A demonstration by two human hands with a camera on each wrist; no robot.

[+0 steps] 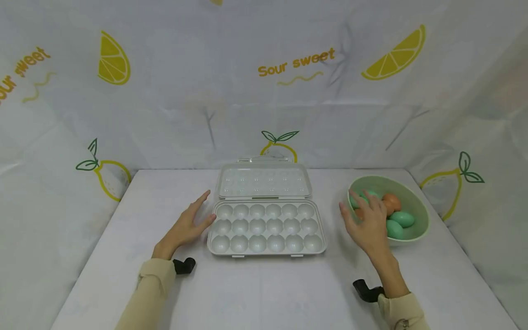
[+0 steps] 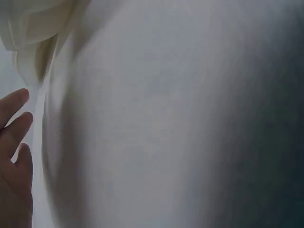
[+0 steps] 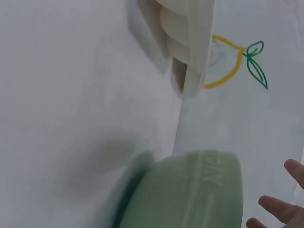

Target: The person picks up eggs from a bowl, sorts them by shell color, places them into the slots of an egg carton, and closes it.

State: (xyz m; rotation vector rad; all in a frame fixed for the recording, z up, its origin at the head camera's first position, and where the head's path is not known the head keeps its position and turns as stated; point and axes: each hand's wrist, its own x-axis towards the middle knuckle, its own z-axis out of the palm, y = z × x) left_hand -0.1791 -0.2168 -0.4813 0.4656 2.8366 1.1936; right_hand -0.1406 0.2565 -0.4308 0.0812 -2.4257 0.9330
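Note:
An egg box (image 1: 268, 252) of pale plastic lies on the table with its clear lid (image 1: 264, 181) folded back; its rows of round hollows hold nothing. My left hand (image 1: 184, 230) is beside the box's left edge, fingers extended, thumb tip by the rim; whether it touches, I cannot tell. Over the left side of a light green bowl (image 1: 421, 215), my right hand (image 1: 367, 227) has its fingers spread. Green eggs (image 1: 402, 219) and brown-orange eggs (image 1: 392, 200) fill the bowl, partly hidden by that hand. In the right wrist view, fingertips (image 3: 278, 208) show beside the bowl's wall.
A white cloth covers the table (image 1: 264, 293), and behind it hangs a white backdrop (image 1: 185, 123) printed with lemons and lettering. Black wrist mounts (image 1: 367, 292) stick out from both sleeves.

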